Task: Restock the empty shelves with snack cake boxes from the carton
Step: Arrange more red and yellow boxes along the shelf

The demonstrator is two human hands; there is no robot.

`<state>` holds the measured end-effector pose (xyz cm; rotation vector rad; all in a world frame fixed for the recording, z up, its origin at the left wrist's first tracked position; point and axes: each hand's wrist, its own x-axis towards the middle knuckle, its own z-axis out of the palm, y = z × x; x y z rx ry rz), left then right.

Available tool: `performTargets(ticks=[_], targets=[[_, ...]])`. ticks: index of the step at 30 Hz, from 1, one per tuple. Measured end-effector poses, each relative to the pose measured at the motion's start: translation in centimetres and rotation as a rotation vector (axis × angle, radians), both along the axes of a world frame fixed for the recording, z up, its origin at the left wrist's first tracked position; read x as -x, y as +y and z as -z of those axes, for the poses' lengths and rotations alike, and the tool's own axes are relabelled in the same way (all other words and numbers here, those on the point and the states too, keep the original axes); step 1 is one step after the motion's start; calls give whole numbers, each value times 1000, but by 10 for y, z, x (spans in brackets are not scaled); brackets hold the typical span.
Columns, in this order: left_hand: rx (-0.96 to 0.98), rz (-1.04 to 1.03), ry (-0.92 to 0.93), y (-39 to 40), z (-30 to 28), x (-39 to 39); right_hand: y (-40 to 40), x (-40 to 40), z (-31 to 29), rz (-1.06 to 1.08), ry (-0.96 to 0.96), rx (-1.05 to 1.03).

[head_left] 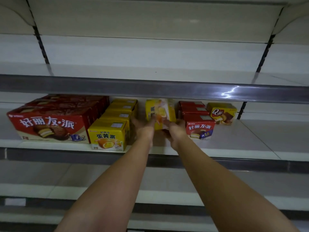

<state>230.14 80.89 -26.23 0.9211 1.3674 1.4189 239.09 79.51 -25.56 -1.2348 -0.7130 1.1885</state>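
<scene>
White middle shelf (250,139), carrying large red boxes (50,124) at left, a row of yellow boxes (108,136) beside them, a gap, then a row of small red boxes (199,128) and one brown-and-yellow box (222,113) at right.

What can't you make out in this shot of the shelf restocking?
Head view only:
- Yellow box between both hands: motion-blurred, print unreadable.
- Left hand and right hand: blurred, grip unclear.
- Rear red boxes: fronts hidden by the front box.
- Carton: out of frame.
</scene>
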Motion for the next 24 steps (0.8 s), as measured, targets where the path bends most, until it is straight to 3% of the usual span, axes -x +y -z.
performTargets(ticks=[2, 4, 6, 7, 9, 13, 15, 18, 19, 24], targets=[[193, 234, -248, -8, -3, 0, -9, -1, 0, -113, 341, 11], [179, 337, -358, -13, -1, -1, -14, -3, 0, -189, 280, 55], [33, 191, -200, -8, 5, 1, -10, -6, 5, -106, -71, 84], [-35, 125, -8, -5, 7, 4, -7, -8, 10, -26, -276, 74], [-61, 98, 328, 1, 8, 8, -6, -12, 14, 61, -495, 21], [22, 166, 415, 17, 20, 14, -4, -9, 23, 12, -801, 42], [1, 147, 503, 20, 24, 16, -1, -9, 21, 59, -863, 65], [33, 75, 864, 20, 21, 17, 6, -8, 15, 91, -961, 67], [49, 62, 906, 20, 21, 17, 8, -7, 14, 90, -960, 62], [41, 28, 697, 34, 22, 11, 17, -2, 9, 37, -767, 59]])
